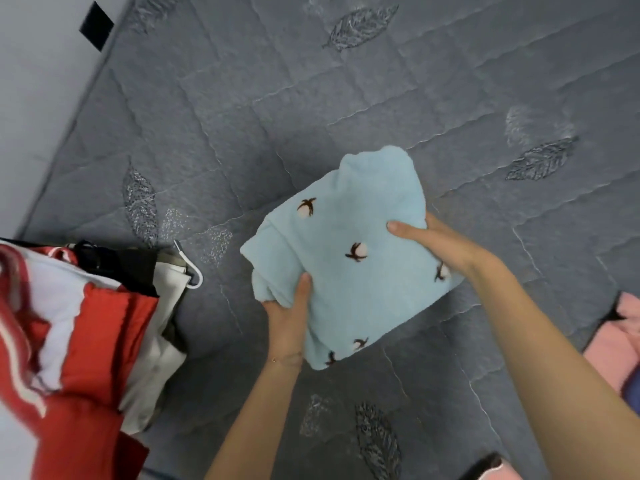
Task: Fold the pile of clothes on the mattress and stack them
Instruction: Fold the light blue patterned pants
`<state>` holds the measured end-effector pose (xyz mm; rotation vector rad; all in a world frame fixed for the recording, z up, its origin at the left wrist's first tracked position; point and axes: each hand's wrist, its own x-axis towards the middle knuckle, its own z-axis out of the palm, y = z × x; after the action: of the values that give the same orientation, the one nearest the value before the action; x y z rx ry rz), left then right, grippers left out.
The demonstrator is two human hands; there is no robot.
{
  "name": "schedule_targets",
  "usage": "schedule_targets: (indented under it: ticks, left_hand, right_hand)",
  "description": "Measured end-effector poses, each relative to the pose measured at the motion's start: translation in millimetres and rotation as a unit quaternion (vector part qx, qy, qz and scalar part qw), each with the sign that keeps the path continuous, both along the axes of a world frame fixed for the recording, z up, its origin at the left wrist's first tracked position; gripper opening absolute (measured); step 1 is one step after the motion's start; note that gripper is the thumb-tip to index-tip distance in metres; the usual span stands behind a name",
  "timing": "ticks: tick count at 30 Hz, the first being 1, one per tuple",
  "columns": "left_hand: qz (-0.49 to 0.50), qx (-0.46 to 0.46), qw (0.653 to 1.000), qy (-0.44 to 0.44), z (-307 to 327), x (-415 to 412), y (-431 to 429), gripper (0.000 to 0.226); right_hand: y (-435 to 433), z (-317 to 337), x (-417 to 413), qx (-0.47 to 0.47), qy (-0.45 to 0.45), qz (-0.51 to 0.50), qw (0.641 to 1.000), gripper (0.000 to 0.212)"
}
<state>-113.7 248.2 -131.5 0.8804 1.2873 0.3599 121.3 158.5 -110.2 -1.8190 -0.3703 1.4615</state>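
Two hands hold one folded light blue top (346,261) over the middle of the grey mattress (450,98). The top is soft, with small brown and white flowers on it. The left hand (289,323) grips the near left edge, with its thumb on top and its fingers tucked under the cloth. The right hand (436,244) grips the right side the same way, thumb on top and fingers hidden under. I cannot tell if the top lies on the mattress or is a little above it.

A pile of red, white and black clothes (76,341) sits at the left, with a white hanger hook (194,271) poking out. Some pink clothes (620,344) lie at the right edge. The mattress has leaf shapes sewn into it.
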Motion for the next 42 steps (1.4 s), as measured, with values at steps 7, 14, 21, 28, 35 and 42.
schedule_targets:
  ticks: [7,14,21,28,35,42]
  left_hand:
    - [-0.055,0.019,0.998,0.023,16,-32,27,0.082]
    - [-0.189,0.025,0.979,0.068,5,-55,20,0.065]
    - [-0.262,-0.065,0.962,0.046,17,-68,13,0.093]
    - [-0.171,0.043,0.984,-0.021,95,-81,10,0.068]
    - [-0.130,0.101,0.985,-0.042,186,-119,48,0.064]
    - [-0.144,0.097,0.980,-0.096,257,-190,131,0.076]
  right_hand:
    - [-61,11,-75,-0.028,0.168,-0.142,0.975,0.052]
    - [-95,-4,-141,-0.029,0.055,-0.269,0.961,0.052]
    - [-92,6,-149,0.025,0.144,-0.302,0.942,0.098]
    - [-80,84,-173,0.012,0.096,-0.339,0.936,0.100]
    - [-42,188,-216,0.048,0.028,-0.359,0.932,0.058]
    - [36,265,-288,0.124,0.015,-0.380,0.916,0.042]
